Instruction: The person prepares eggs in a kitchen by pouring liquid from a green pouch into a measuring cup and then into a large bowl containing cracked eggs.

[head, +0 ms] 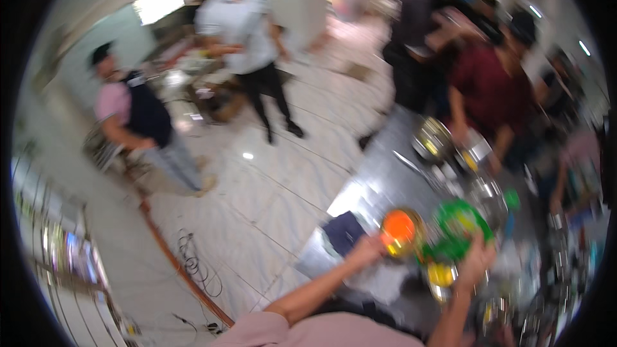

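Note:
My left hand [367, 252] is closed on the near-left rim of a shiny metal bowl [417, 246] with bright orange contents [399, 225]. What the orange stuff is, the blur does not show. To its right, my right hand [476, 261] grips the near-right side of a green basin or strainer [450, 246], which looks tilted and has yellow-green bits inside. Just below the green vessel stands another metal bowl [439, 294], holding something yellow [441, 274]. A dark folded cloth [344, 232] lies on the metal table beside my left hand.
The metal table [371, 173] carries a large metal bowl [431, 139], blurred utensils [409, 161] and a clear plastic bag [518, 270]. A person in dark red [491, 86] works across it. Two people [241, 33] stand on the tiled floor, where loose cable [195, 262] lies by the wall.

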The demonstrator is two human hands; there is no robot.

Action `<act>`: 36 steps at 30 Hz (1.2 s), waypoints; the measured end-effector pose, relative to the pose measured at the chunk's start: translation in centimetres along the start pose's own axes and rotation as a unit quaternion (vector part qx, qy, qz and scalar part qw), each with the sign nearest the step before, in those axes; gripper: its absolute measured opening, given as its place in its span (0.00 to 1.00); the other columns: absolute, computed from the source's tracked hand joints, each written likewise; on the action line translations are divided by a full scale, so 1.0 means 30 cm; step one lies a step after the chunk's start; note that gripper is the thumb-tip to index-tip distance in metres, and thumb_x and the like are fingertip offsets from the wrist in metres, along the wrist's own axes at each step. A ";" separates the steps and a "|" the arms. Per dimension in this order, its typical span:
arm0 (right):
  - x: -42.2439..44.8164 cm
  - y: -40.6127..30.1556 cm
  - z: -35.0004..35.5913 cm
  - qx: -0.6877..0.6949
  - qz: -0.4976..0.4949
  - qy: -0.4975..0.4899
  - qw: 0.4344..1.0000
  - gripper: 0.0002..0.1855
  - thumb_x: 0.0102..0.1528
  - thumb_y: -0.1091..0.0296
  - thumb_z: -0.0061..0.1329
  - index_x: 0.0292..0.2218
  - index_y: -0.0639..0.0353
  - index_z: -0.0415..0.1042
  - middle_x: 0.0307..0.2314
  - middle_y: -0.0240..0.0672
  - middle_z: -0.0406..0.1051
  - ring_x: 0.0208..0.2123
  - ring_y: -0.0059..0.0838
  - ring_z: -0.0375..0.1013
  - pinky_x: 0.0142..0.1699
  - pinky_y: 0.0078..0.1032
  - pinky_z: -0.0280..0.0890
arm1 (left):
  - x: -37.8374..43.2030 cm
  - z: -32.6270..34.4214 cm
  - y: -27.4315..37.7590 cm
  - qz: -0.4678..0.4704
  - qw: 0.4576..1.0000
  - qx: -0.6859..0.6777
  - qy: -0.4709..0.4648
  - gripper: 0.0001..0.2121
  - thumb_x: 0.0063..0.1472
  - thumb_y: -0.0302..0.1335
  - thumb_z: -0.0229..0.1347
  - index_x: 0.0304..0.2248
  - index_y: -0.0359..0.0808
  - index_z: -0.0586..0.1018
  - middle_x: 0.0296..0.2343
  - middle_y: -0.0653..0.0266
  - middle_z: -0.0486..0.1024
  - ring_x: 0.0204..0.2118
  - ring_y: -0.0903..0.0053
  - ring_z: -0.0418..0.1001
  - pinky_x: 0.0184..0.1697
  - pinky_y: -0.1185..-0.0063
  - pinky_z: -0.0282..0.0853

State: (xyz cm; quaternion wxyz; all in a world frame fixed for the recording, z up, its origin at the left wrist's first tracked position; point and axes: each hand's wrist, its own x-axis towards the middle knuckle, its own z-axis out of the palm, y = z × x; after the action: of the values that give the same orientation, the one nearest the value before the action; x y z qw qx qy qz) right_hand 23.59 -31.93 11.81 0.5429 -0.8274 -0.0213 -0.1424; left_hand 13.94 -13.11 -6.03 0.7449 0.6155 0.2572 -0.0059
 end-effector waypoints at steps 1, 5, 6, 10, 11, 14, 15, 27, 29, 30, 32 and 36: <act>-0.004 -0.010 -0.014 0.094 0.039 0.023 0.995 0.15 0.55 0.62 0.46 0.34 0.68 0.72 0.24 0.38 0.74 0.23 0.22 0.69 0.29 0.22 0.64 | 0.007 0.028 -0.011 0.053 0.994 -0.088 -0.034 0.09 0.58 0.33 0.51 0.34 0.36 0.76 0.19 0.74 0.70 0.21 0.90 0.66 0.24 0.86 0.62; 0.006 0.005 -0.070 0.012 -0.004 -0.012 1.000 0.20 0.55 0.56 0.43 0.36 0.69 0.70 0.29 0.44 0.70 0.29 0.34 0.68 0.35 0.28 0.64 | 0.054 0.083 -0.123 0.170 0.972 -0.134 -0.089 0.12 0.59 0.26 0.43 0.41 0.32 0.69 0.18 0.73 0.67 0.20 0.89 0.62 0.23 0.87 0.58; -0.074 -0.144 -0.092 -0.133 0.004 -0.017 0.991 0.29 0.52 0.46 0.44 0.39 0.70 0.70 0.32 0.53 0.70 0.33 0.47 0.68 0.40 0.34 0.63 | 0.064 0.069 -0.160 0.158 0.976 -0.110 -0.096 0.12 0.58 0.25 0.42 0.41 0.32 0.69 0.18 0.73 0.66 0.20 0.89 0.62 0.23 0.87 0.57; -0.092 -0.190 -0.071 -0.138 -0.018 -0.011 0.990 0.25 0.53 0.49 0.47 0.37 0.69 0.72 0.31 0.49 0.72 0.31 0.41 0.70 0.38 0.31 0.64 | 0.032 0.078 -0.156 0.153 0.974 -0.139 -0.095 0.12 0.58 0.25 0.42 0.41 0.32 0.69 0.19 0.73 0.65 0.20 0.89 0.61 0.24 0.87 0.57; -0.091 -0.181 -0.078 -0.115 -0.024 -0.015 0.993 0.24 0.53 0.51 0.47 0.37 0.68 0.72 0.31 0.49 0.72 0.30 0.40 0.70 0.37 0.30 0.64 | 0.027 0.086 -0.152 0.159 0.975 -0.129 -0.088 0.12 0.58 0.25 0.42 0.41 0.31 0.69 0.19 0.73 0.64 0.20 0.89 0.60 0.24 0.87 0.56; -0.070 -0.151 -0.071 -0.046 -0.066 -0.030 0.996 0.22 0.53 0.53 0.48 0.36 0.67 0.73 0.30 0.49 0.73 0.29 0.38 0.71 0.36 0.29 0.65 | 0.029 0.096 -0.142 0.147 0.977 -0.129 -0.091 0.13 0.58 0.26 0.42 0.42 0.31 0.68 0.19 0.73 0.65 0.21 0.89 0.61 0.25 0.87 0.56; -0.067 -0.144 -0.073 0.000 -0.101 -0.040 0.994 0.20 0.53 0.55 0.48 0.36 0.67 0.73 0.30 0.48 0.73 0.28 0.37 0.71 0.35 0.28 0.65 | 0.033 0.099 -0.144 0.160 0.973 -0.136 -0.097 0.13 0.58 0.26 0.43 0.43 0.31 0.68 0.19 0.73 0.65 0.21 0.89 0.61 0.24 0.87 0.56; -0.087 -0.226 -0.083 -0.149 -0.085 -0.023 0.985 0.20 0.53 0.57 0.47 0.34 0.70 0.73 0.27 0.48 0.73 0.26 0.39 0.71 0.34 0.30 0.65 | -0.017 0.144 -0.109 0.119 0.980 -0.136 -0.078 0.16 0.59 0.26 0.42 0.46 0.32 0.66 0.18 0.74 0.64 0.19 0.90 0.58 0.21 0.88 0.54; -0.082 -0.208 -0.078 -0.079 -0.138 -0.011 0.987 0.18 0.54 0.60 0.48 0.34 0.70 0.73 0.27 0.47 0.74 0.26 0.37 0.71 0.33 0.28 0.65 | -0.016 0.151 -0.105 0.135 0.975 -0.155 -0.078 0.16 0.59 0.26 0.42 0.47 0.33 0.66 0.18 0.75 0.64 0.17 0.92 0.57 0.19 0.89 0.52; -0.073 -0.196 -0.077 -0.041 -0.135 -0.028 0.990 0.16 0.53 0.63 0.48 0.34 0.71 0.73 0.28 0.45 0.74 0.26 0.35 0.71 0.33 0.27 0.65 | -0.023 0.158 -0.108 0.133 0.975 -0.157 -0.078 0.16 0.59 0.26 0.42 0.47 0.33 0.66 0.18 0.75 0.64 0.17 0.92 0.57 0.19 0.89 0.52; -0.058 -0.177 -0.077 -0.002 -0.131 -0.043 0.990 0.14 0.53 0.66 0.48 0.34 0.71 0.73 0.28 0.44 0.74 0.26 0.33 0.71 0.33 0.26 0.65 | -0.026 0.163 -0.109 0.127 0.974 -0.168 -0.083 0.15 0.59 0.26 0.42 0.46 0.34 0.67 0.17 0.76 0.64 0.17 0.92 0.57 0.18 0.89 0.51; -0.048 -0.158 -0.088 0.026 -0.154 -0.052 0.986 0.14 0.53 0.67 0.48 0.34 0.72 0.73 0.28 0.44 0.74 0.26 0.32 0.71 0.34 0.26 0.65 | -0.033 0.176 -0.101 0.113 0.976 -0.168 -0.077 0.15 0.59 0.26 0.42 0.45 0.34 0.67 0.18 0.76 0.64 0.17 0.92 0.57 0.19 0.89 0.51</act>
State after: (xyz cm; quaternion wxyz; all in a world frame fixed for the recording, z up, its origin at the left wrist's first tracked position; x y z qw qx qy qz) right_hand 20.76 -32.22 16.64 0.5337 -0.8063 -0.1798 -0.1807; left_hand 14.09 -18.99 -7.84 0.8513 0.5042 0.1247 0.0741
